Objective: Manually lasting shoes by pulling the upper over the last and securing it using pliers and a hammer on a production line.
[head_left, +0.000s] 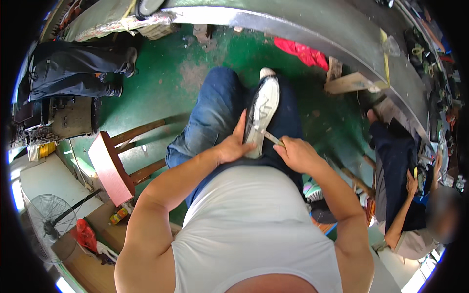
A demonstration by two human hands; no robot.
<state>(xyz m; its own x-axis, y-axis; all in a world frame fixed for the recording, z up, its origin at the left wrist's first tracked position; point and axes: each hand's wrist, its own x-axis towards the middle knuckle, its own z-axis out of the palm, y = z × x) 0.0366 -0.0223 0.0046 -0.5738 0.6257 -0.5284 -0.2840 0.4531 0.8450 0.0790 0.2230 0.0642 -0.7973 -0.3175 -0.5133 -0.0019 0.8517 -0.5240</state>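
A shoe point(266, 100) rests lengthwise on my lap over my blue jeans, its pale sole facing up. A dark wavy line runs along the sole, and a dark edge shows on its left side. My left hand point(233, 145) grips the shoe's near end from the left, thumb across the sole and a finger stretched along the side. My right hand point(297, 154) pinches a slim, light-coloured tool point(270, 137) from the right. The tool's far tip meets the middle of the sole; its exact kind is too small to tell.
A metal-edged workbench point(293, 27) curves across the front and right. A red cloth point(303, 52) lies under it by a wooden leg point(347, 83). At left are a wooden stool point(110, 168), a fan point(51, 222) and a standing person's legs point(78, 68). Another person point(410, 215) sits at right.
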